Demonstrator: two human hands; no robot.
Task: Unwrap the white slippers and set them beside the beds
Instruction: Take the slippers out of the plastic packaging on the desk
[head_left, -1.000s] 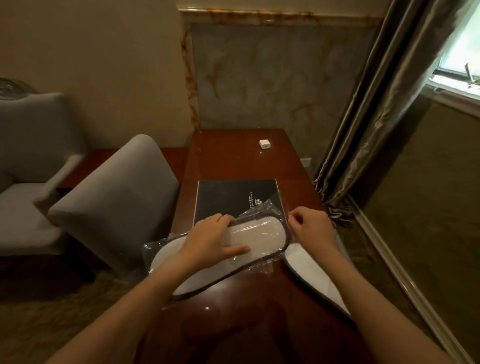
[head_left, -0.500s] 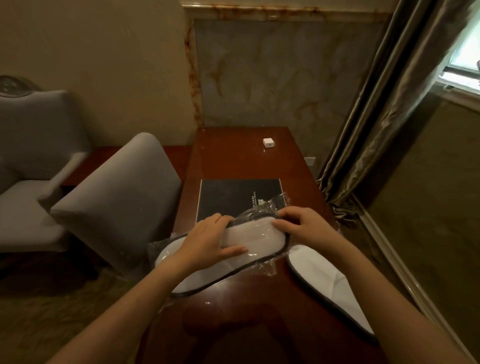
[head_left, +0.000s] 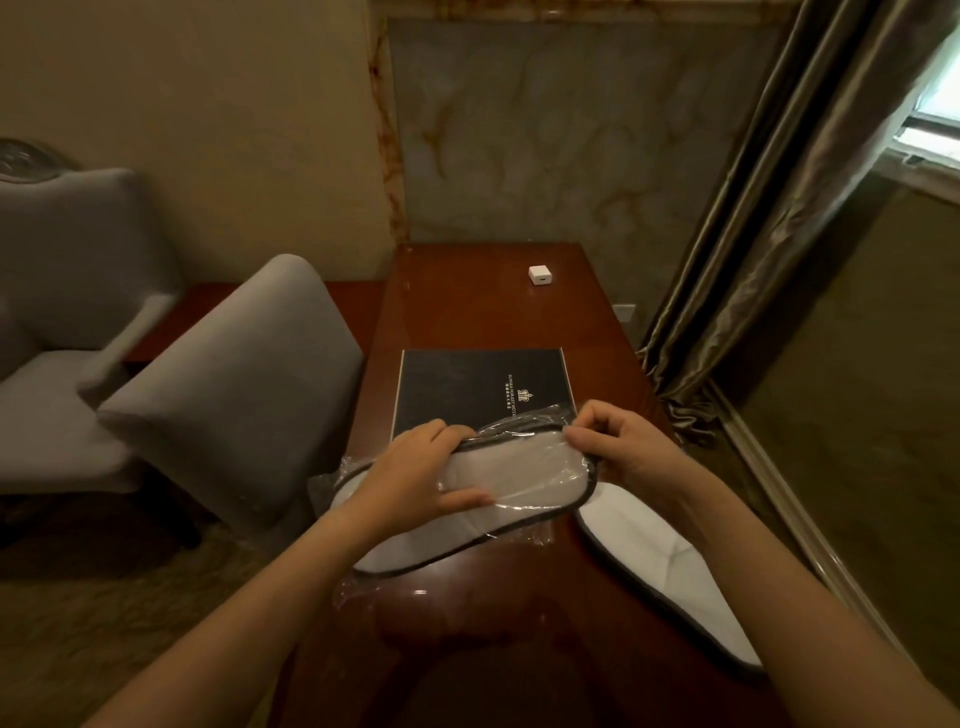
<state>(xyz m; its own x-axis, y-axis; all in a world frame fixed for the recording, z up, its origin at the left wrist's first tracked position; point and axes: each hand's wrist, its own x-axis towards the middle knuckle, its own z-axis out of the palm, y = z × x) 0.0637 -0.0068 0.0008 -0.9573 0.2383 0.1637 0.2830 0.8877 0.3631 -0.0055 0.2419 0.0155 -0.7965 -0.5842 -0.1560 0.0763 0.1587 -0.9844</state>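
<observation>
A white slipper with dark trim (head_left: 519, 480) lies in a clear plastic wrapper (head_left: 524, 418) on the wooden desk (head_left: 467, 317). My left hand (head_left: 415, 470) grips the slipper's middle through the plastic, thumb on its near side. At the toe end, my right hand (head_left: 618, 441) pinches the wrapper's edge with its fingertips. A second white slipper (head_left: 660, 561) lies bare on the desk under my right forearm, running toward the near right edge.
A black folder (head_left: 467, 384) lies just behind the slippers. A small white cube (head_left: 540, 274) sits far back on the desk. Two grey chairs (head_left: 234, 395) stand to the left. A curtain (head_left: 753, 234) hangs at the right, by a window.
My right hand has moved left from the wrapper's far corner onto the toe end and pinched the plastic there. The left hand has kept its grip on the slipper.
</observation>
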